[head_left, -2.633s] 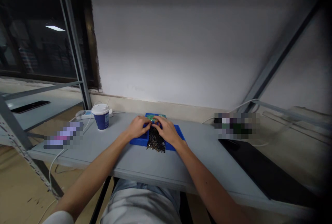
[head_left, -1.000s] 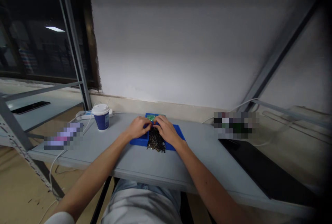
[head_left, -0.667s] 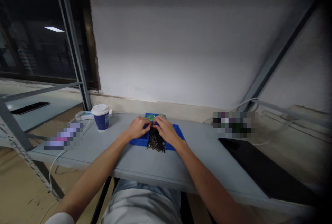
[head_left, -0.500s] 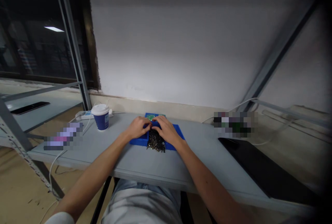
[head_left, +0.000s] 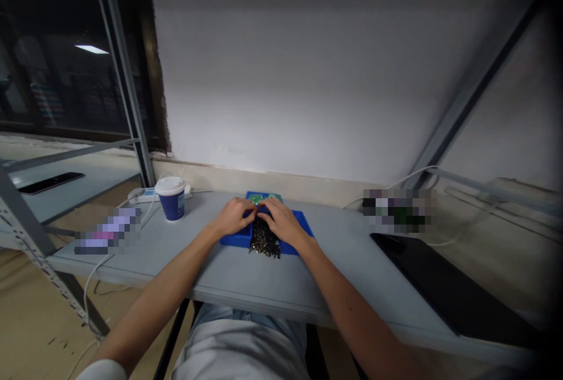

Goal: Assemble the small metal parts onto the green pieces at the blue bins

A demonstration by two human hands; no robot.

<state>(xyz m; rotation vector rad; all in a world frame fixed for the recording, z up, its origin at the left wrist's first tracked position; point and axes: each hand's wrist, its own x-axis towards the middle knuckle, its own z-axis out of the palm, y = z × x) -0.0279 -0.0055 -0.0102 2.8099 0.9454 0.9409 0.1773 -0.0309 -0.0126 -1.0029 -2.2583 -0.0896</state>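
My left hand (head_left: 237, 214) and my right hand (head_left: 278, 219) meet over a blue plastic tray (head_left: 233, 241) on the grey table. The fingertips of both are bent together in a pinch; whatever lies between them is too small to make out. Just below the fingers, a heap of small dark metallic parts, like screws (head_left: 264, 242), fills the middle of the tray and reaches its front edge. Behind my fingertips, green circuit boards (head_left: 255, 198) lie in the tray's back part.
On the left stand a blue paper cup (head_left: 171, 199) with a white lid, a white power strip (head_left: 145, 195) and cables. A black flat panel (head_left: 448, 286) lies on the right. Blurred-out items are at both sides. A phone (head_left: 51, 182) rests on the neighbouring table.
My fingertips have shifted very slightly above the tray. The arms, tray and heap of small parts stay in place.
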